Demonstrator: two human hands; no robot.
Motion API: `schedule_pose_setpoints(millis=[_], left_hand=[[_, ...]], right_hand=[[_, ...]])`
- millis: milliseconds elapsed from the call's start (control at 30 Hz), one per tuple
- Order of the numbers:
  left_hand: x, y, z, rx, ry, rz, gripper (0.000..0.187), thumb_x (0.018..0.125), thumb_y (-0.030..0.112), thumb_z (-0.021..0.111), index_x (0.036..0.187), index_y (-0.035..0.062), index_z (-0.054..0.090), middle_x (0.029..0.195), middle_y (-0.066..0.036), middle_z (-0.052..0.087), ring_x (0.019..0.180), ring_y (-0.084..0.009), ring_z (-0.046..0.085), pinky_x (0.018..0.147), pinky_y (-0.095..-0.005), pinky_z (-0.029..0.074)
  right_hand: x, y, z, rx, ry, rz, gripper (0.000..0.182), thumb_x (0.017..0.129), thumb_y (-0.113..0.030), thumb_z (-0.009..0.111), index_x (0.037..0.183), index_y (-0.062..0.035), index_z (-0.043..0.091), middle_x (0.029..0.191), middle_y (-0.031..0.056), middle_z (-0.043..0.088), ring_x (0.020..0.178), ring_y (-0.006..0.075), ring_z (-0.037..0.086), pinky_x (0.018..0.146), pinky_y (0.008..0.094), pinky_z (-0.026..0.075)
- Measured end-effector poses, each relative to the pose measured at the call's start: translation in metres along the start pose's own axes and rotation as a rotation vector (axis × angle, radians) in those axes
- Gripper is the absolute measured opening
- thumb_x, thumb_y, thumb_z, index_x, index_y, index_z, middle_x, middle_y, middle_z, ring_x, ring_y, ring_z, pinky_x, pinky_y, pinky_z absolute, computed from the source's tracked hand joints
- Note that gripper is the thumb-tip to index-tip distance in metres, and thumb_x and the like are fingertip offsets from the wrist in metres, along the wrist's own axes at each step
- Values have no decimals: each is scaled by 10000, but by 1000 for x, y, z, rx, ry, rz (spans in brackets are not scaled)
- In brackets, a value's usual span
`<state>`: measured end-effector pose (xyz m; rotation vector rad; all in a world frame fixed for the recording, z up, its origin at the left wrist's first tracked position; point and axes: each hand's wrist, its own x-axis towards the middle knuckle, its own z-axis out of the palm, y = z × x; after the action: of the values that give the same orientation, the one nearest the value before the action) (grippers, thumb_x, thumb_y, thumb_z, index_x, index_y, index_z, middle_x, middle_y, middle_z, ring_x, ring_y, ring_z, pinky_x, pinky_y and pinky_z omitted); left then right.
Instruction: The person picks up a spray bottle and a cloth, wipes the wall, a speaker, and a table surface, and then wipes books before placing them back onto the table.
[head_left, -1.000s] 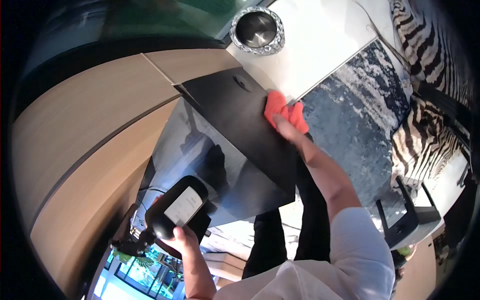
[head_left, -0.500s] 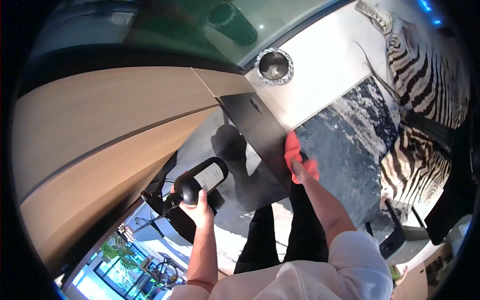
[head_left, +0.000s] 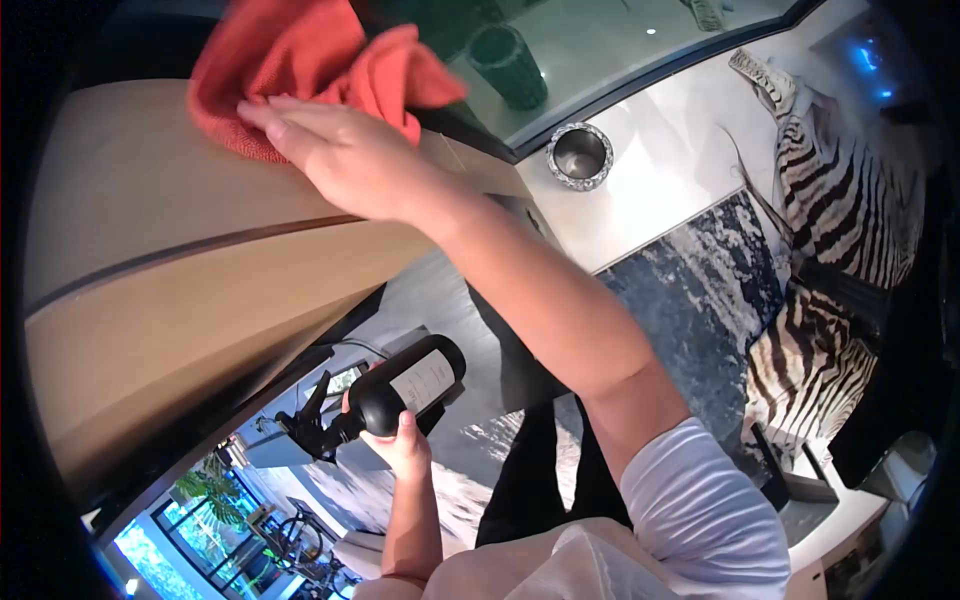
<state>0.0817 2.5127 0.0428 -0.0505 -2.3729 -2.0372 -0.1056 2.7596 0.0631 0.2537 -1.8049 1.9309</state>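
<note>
My left hand [head_left: 402, 447] is wrapped round a black spray bottle [head_left: 385, 397] with a pale label. The bottle is tilted, its trigger head [head_left: 305, 425] towards the lower left. Stretched far out to the upper left, my right hand [head_left: 350, 160] has a red cloth [head_left: 285, 60] under its fingers. The cloth is bunched and lies over the edge of a light wooden top [head_left: 120, 190]. Part of the cloth is blurred, and the thumb side of its grip is partly hidden.
Dark glass [head_left: 600, 60] rises behind the wooden top. A silver-rimmed round pot [head_left: 580, 157] stands on the pale floor. A grey patterned rug [head_left: 690, 300] and a zebra skin [head_left: 850, 190] lie to the right. A plant [head_left: 210, 490] shows at lower left.
My right hand has swung up and left with the red cloth, from beside the dark panel to the wooden top. My left hand still holds the spray bottle, barely shifted.
</note>
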Motion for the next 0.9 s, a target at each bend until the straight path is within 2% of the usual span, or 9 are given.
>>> schedule_pose_setpoints(millis=[100,200,333,467,533,667,700,833,900], left_hand=[[3,16,2,7,28,-5,758,706,282,759,1282,49,325,1266,-168,448,1167,-275,447,1017,-415,316],[9,13,0,-21,-33,13,748,712,269,756,1279,53,318,1235,-149,462,1150,-256,451,1013,-400,316],[7,5,0,9,-36,18,766,716,228,759,1299,61,291,1231,-133,457,1139,-239,448,1013,-382,309],[4,2,-10,-38,-53,13,740,727,195,749,1298,59,299,1230,-124,458,1144,-236,452,1017,-385,316],[1,-3,-27,-12,-27,26,696,736,190,740,1278,55,325,1223,-120,464,1136,-232,463,1007,-383,332],[-3,-1,-45,2,22,29,587,750,201,728,1210,31,407,1183,-119,508,1107,-235,505,972,-385,393],[-4,0,-43,-31,32,34,577,748,207,732,1199,27,420,1173,-120,517,1095,-239,515,965,-389,406],[-9,-8,-55,14,28,32,572,748,204,736,1196,26,427,1171,-121,519,1091,-242,519,964,-394,408],[-13,-10,-62,33,32,10,636,738,201,745,1234,35,382,1208,-131,495,1125,-238,492,996,-382,368]], right_hand=[[-6,33,-3,13,6,137,523,945,-420,368,1313,-53,433,1359,171,405,1270,279,364,1053,337,267],[-91,116,-21,-108,-69,901,566,922,-485,367,1276,-58,478,1279,210,482,1226,299,427,1011,346,308],[-205,116,-27,-317,143,956,625,914,-508,340,1088,51,556,1057,261,574,1088,382,498,888,402,402],[-299,49,28,-487,27,396,374,877,-340,479,906,13,600,915,186,558,860,382,516,772,445,426],[-339,33,50,-668,-542,341,266,759,-336,585,905,-120,640,1019,99,560,1036,312,477,914,462,356],[-367,94,74,-850,-517,-202,352,770,-425,503,931,-146,645,1150,63,546,1198,304,390,1010,548,221],[-320,83,71,-1011,-853,87,354,800,-411,466,975,-139,608,1132,65,559,1184,242,419,1002,528,257],[-225,125,34,-945,-363,735,297,856,-353,471,755,-153,665,818,75,662,857,248,620,808,481,405],[-225,105,24,-1044,97,440,291,833,-290,504,1023,-94,604,1278,105,463,1181,293,421,904,548,322]])
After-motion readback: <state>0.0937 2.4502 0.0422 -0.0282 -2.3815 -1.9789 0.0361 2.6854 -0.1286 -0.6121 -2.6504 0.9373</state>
